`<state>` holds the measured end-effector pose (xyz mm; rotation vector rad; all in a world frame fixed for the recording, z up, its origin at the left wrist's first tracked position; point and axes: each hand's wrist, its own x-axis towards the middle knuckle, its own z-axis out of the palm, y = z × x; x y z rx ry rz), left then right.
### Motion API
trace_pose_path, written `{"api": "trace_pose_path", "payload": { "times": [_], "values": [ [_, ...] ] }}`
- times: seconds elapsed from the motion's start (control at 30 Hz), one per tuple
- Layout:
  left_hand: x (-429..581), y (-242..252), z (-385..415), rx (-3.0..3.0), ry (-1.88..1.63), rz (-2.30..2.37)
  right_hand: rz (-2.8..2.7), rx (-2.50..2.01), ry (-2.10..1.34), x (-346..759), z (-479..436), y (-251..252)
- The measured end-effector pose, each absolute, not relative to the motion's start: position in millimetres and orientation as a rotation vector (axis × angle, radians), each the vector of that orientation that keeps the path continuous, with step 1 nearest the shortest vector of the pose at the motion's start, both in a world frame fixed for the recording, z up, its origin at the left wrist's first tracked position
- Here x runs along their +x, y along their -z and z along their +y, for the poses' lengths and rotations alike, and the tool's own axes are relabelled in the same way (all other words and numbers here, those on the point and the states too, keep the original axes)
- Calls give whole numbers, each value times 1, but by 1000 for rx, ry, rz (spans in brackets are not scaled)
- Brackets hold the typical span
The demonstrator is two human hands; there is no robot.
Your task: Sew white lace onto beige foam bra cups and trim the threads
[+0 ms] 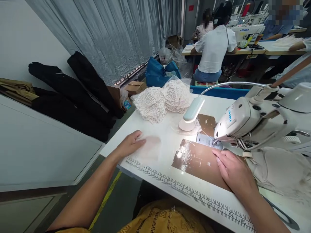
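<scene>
My left hand is at the left of the white table, its thumb and fingers closed on the edge of a thin, pale, sheer piece blurred by motion. My right hand rests on the brown taped sheet, just in front of the sewing machine's needle area; its fingers are together, and whether anything small is under them is hidden. Behind the sheet, a round pale pad lies on lace pieces. Two piles of white lace cups stand at the back of the table.
The white sewing machine fills the right side, with a lit lamp on a bent neck. Pale fabric and dark scissors lie at the right. A printed ruler runs along the front edge. Several people sit beyond.
</scene>
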<state>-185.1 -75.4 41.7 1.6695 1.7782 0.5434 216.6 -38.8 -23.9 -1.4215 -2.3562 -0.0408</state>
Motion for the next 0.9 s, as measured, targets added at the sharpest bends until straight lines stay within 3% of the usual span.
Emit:
{"api": "trace_pose_path", "payload": {
  "times": [0.1, 0.2, 0.4, 0.9],
  "values": [
    [-137, -52, -72, 1435, -574, 1207, -2303, -1467, -79, 215, -39, 17],
    [-84, -51, -50, 1536, -464, 927, -2150, -1428, -249, 216, -41, 8],
    [-9, -27, -7, 1962, -420, 1052, -2158, -1158, -499, 217, -46, -1],
    [13, -30, 5, 2713, -518, 1110, -2393, -1515, -141, 208, -45, 4]
  ]
}}
